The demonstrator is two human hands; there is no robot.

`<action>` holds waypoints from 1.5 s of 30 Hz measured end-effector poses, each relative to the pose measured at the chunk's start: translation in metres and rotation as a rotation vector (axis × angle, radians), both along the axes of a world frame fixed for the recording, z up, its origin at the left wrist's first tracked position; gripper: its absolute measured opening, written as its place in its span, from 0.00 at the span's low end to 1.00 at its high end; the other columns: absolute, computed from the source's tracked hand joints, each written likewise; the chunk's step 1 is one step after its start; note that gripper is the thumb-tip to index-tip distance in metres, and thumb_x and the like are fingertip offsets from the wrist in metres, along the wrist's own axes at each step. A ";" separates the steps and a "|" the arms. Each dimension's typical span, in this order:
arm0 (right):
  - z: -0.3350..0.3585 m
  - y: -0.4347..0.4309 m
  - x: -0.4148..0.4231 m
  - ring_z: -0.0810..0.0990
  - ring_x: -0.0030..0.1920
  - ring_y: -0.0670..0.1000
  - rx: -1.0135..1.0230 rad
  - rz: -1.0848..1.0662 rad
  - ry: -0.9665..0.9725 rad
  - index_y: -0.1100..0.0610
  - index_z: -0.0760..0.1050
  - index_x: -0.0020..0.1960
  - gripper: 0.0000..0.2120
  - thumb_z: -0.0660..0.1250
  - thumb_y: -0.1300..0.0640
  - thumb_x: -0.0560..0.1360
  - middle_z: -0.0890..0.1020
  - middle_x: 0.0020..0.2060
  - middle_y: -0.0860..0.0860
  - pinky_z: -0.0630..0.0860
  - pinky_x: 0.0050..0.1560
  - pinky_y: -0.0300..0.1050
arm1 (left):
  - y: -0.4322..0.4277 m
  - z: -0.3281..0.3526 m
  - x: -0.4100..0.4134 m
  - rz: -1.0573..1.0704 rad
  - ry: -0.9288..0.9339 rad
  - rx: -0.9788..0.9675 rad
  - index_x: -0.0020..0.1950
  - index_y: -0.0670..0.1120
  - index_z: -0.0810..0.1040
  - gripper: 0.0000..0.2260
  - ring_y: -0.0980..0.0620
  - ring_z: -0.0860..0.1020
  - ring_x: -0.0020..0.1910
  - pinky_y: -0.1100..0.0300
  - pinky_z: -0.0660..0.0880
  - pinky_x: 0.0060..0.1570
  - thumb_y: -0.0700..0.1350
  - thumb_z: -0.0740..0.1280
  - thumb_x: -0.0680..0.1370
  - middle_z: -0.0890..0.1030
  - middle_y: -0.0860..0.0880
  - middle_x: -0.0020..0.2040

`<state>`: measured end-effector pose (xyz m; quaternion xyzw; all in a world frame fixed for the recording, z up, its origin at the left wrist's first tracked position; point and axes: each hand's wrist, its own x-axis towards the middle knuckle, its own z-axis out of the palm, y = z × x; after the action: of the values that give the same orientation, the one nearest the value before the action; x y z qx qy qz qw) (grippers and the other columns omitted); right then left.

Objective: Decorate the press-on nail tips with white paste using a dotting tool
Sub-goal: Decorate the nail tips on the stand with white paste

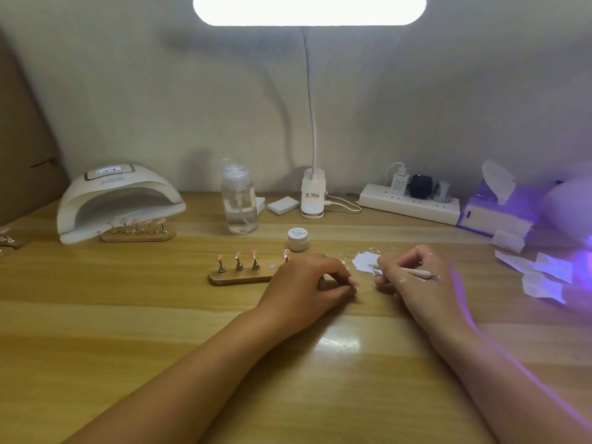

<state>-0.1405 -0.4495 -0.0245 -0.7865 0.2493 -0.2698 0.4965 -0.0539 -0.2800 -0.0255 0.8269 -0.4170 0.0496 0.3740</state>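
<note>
White paste (365,261) smears the wooden table (160,315), where the right hand (416,280) grips a dotting tool (407,271) over it. Beside the nail-tip stand (240,278), the left hand (307,283) curls, perhaps pinching a nail tip.

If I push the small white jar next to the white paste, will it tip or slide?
The small white jar looks squat and wider than tall, so it would probably slide, not tip. The wooden table looks glossy, so it may slide easily. It seems small, likely light; a gentle push should move it.
</note>
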 end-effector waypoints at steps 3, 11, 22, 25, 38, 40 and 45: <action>0.002 -0.001 0.000 0.85 0.38 0.45 0.011 -0.021 0.009 0.56 0.75 0.40 0.08 0.71 0.53 0.73 0.85 0.30 0.44 0.77 0.44 0.48 | 0.000 0.000 -0.001 0.008 -0.035 0.021 0.46 0.57 0.83 0.02 0.60 0.75 0.35 0.58 0.75 0.43 0.51 0.74 0.74 0.80 0.59 0.42; 0.001 0.002 0.000 0.85 0.42 0.45 -0.022 -0.018 0.002 0.54 0.75 0.41 0.12 0.72 0.47 0.75 0.85 0.32 0.42 0.78 0.50 0.50 | 0.000 0.000 -0.003 0.037 -0.064 0.032 0.46 0.58 0.84 0.02 0.60 0.76 0.37 0.59 0.72 0.50 0.52 0.73 0.74 0.81 0.59 0.43; 0.007 0.008 -0.001 0.80 0.32 0.40 0.022 -0.054 -0.082 0.55 0.73 0.43 0.10 0.69 0.49 0.76 0.85 0.31 0.41 0.79 0.46 0.53 | 0.000 0.000 0.000 -0.011 0.030 -0.033 0.47 0.57 0.83 0.03 0.57 0.78 0.37 0.52 0.77 0.46 0.49 0.73 0.75 0.82 0.58 0.46; 0.009 0.010 -0.001 0.77 0.32 0.38 0.034 -0.093 -0.182 0.55 0.72 0.45 0.08 0.66 0.51 0.78 0.84 0.31 0.40 0.72 0.39 0.47 | 0.000 0.000 0.001 -0.015 0.042 -0.046 0.48 0.57 0.82 0.04 0.58 0.78 0.37 0.56 0.77 0.44 0.48 0.72 0.75 0.82 0.61 0.46; 0.014 0.036 -0.001 0.74 0.23 0.43 0.389 0.130 -0.288 0.57 0.70 0.45 0.09 0.70 0.58 0.77 0.80 0.25 0.50 0.69 0.23 0.34 | 0.000 0.003 0.000 0.034 -0.026 0.001 0.41 0.61 0.77 0.09 0.58 0.78 0.35 0.66 0.69 0.46 0.47 0.73 0.74 0.78 0.60 0.42; 0.014 0.036 -0.001 0.75 0.23 0.44 0.379 0.154 -0.249 0.59 0.70 0.42 0.07 0.69 0.62 0.76 0.82 0.25 0.52 0.71 0.24 0.34 | 0.000 0.002 0.001 0.037 -0.026 -0.001 0.41 0.62 0.77 0.10 0.58 0.78 0.35 0.63 0.70 0.48 0.47 0.73 0.73 0.78 0.60 0.43; 0.014 0.037 -0.001 0.76 0.23 0.45 0.321 0.157 -0.209 0.58 0.68 0.36 0.10 0.68 0.64 0.72 0.82 0.25 0.55 0.71 0.25 0.35 | -0.001 0.001 0.001 0.037 -0.016 -0.024 0.44 0.55 0.83 0.04 0.57 0.78 0.34 0.57 0.75 0.45 0.45 0.74 0.73 0.80 0.58 0.43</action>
<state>-0.1415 -0.4125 -0.0110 -0.6821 0.1743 -0.2670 0.6581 -0.0526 -0.2812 -0.0245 0.8295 -0.4040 0.0681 0.3795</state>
